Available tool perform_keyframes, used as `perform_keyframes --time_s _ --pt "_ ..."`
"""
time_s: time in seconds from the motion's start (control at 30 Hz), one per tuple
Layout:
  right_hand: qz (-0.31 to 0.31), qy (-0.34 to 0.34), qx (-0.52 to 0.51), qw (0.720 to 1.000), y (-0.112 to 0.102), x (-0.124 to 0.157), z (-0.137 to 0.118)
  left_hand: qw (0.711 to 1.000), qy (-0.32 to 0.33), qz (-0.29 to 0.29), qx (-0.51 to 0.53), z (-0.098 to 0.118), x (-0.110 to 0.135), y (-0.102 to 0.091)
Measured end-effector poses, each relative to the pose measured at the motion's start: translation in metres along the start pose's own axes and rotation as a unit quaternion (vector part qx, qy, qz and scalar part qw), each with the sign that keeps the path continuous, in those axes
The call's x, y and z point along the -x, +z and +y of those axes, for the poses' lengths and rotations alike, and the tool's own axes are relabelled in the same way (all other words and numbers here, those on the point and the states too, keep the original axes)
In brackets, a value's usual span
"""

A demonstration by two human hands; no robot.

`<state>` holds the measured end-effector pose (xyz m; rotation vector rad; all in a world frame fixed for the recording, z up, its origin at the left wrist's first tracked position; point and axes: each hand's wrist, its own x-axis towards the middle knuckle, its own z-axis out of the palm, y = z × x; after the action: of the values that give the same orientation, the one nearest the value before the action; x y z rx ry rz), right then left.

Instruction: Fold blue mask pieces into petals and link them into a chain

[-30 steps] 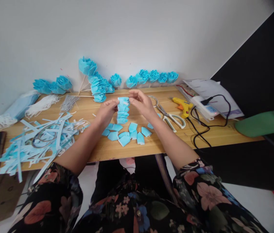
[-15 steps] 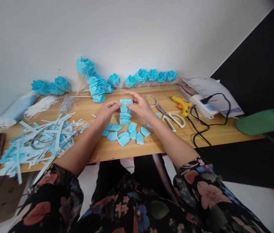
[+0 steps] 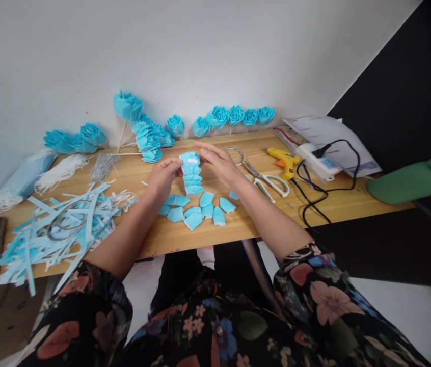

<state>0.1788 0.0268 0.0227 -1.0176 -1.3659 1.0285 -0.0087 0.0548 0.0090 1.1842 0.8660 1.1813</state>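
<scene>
Over the middle of the wooden table [image 3: 353, 206], my left hand [image 3: 164, 176] pinches the upper left side of a hanging strip of folded blue paper pieces [image 3: 191, 174]. My right hand [image 3: 219, 162] is at the strip's top right, its fingers stretched out beside it, touching the top. Several loose blue folded pieces [image 3: 194, 210] lie on the table just below the strip.
Blue paper flowers [image 3: 234, 115] line the wall, more flowers on sticks [image 3: 139, 125] at centre left. Blue and white offcuts [image 3: 58, 219] cover the left. Scissors [image 3: 267, 178], a yellow glue gun [image 3: 284, 160], a power strip with black cable [image 3: 320, 165] and papers lie right.
Both hands with the strip shifted slightly left and the strip now hangs a bit longer. The camera view moved a little; my right fingers have straightened beside the strip's top.
</scene>
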Motion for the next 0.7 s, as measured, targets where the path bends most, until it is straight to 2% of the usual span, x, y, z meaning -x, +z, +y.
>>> perform_keyframes --time_s 0.17,0.33,0.47,0.57,0.63,0.7 --pt "-0.04 0.002 -0.004 0.999 0.0 -0.004 0.011 1.0 0.01 -0.007 0.001 -0.001 0.0 0.001" --pt "-0.036 -0.004 0.01 0.999 0.001 -0.002 0.012 0.999 -0.017 -0.034 0.021 -0.002 0.002 0.002" --pt "-0.031 -0.012 0.029 0.999 0.002 -0.001 0.01 0.999 0.017 -0.031 -0.019 -0.003 0.002 -0.001" --pt "0.015 -0.037 0.039 0.998 0.003 -0.002 0.008 0.998 0.043 0.008 -0.041 -0.003 0.0 -0.003" --pt "0.065 -0.067 0.073 0.993 0.004 -0.001 0.003 0.996 0.058 0.035 -0.053 -0.003 -0.001 -0.003" --pt "0.083 -0.092 0.121 0.985 0.006 0.001 -0.002 0.994 0.071 0.049 -0.069 -0.002 0.0 -0.003"
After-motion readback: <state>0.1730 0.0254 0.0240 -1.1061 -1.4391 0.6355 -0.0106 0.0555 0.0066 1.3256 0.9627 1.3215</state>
